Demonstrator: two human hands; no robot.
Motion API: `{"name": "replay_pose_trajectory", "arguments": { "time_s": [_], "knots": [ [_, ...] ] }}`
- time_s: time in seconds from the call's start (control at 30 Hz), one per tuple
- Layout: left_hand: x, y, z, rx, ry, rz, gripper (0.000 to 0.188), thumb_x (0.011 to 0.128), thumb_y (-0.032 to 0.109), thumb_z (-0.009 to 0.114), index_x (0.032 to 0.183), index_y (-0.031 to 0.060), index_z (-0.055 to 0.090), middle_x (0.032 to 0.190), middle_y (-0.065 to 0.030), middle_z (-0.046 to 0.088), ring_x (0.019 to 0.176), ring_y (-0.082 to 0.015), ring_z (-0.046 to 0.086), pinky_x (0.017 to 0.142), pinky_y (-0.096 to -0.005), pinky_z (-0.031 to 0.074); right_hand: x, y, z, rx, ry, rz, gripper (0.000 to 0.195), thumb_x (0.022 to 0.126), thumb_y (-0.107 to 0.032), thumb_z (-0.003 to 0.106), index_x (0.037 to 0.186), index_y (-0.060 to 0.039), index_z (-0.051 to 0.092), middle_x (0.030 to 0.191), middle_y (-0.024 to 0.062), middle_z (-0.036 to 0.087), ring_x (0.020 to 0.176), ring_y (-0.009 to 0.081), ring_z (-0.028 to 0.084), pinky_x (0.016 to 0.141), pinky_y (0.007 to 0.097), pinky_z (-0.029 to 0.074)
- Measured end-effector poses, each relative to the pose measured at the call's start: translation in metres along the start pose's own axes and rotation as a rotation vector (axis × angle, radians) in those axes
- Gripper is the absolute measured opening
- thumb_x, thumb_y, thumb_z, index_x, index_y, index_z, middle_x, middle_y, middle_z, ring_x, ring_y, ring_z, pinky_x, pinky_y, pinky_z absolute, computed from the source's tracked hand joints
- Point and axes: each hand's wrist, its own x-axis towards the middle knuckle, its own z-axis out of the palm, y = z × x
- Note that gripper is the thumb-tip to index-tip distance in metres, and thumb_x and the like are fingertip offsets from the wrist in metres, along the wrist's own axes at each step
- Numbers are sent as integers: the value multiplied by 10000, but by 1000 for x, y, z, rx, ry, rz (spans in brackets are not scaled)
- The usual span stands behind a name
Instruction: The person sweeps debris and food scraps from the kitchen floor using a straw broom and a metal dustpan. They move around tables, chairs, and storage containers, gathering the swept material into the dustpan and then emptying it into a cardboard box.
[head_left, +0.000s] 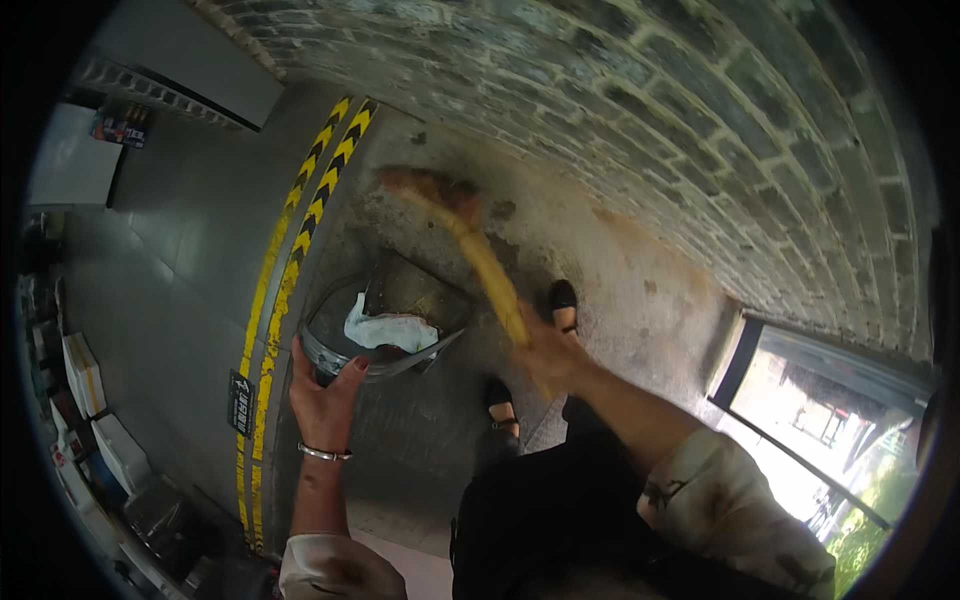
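Note:
My left hand (324, 401), with a silver bangle on the wrist, grips the near edge of a dark dustpan-like container (391, 367). Inside it lies a crumpled white plastic bag (394, 330) among loose debris. My right hand (551, 352) is wrapped around a yellow, bamboo-like broom handle (487, 270). The handle slants away to a reddish-brown broom head (436, 193), blurred, over the stained concrete floor beyond the container. Whether the bristles touch the floor cannot be told.
A brick wall (600, 97) rises along the far right. Yellow-and-black tape strips (289, 277) run along the floor at left, with a dark sign (241, 403) on them. White boxes (84, 375) stand farther left. A bright glazed opening (817, 420) is at right. My feet are near the broom.

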Motion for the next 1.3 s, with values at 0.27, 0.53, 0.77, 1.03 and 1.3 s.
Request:
{"name": "replay_pose_trajectory", "arguments": {
  "time_s": [0.27,0.53,0.77,1.03,1.3],
  "knots": [
    [53,10,9,-156,191,-110,857,694,146,786,1329,-115,273,1190,-144,518,1029,-170,489,913,-265,380,90,-35,-2,-535,-65,2,794,780,-109,542,1430,-103,85,886,195,588,663,250,595,562,336,497],
    [55,23,11,-260,200,-156,896,695,183,788,1367,-49,242,1181,-102,521,1039,-166,496,917,-267,380,60,-77,-91,-268,-303,74,820,742,-148,580,1431,-150,137,841,181,590,606,197,602,558,322,503],
    [70,33,18,-376,196,-168,915,696,154,788,1376,-49,210,1184,-91,511,1045,-165,494,916,-262,382,180,-136,-86,-617,-106,56,863,744,-139,568,1430,-128,44,994,276,576,867,355,605,744,393,482],
    [45,17,-2,-241,231,-214,950,639,202,818,1351,-57,244,1067,-141,610,942,-172,584,817,-278,470,78,-91,-95,-345,-457,155,772,734,-119,577,1421,-149,224,782,92,573,494,159,531,462,284,455],
    [8,12,-39,-241,279,-323,959,637,140,818,1354,-92,222,1110,-154,587,990,-161,552,849,-261,447,155,-126,-66,-384,-98,55,806,766,-33,542,1437,-144,111,878,117,563,556,181,568,448,299,471]
  ]
}}
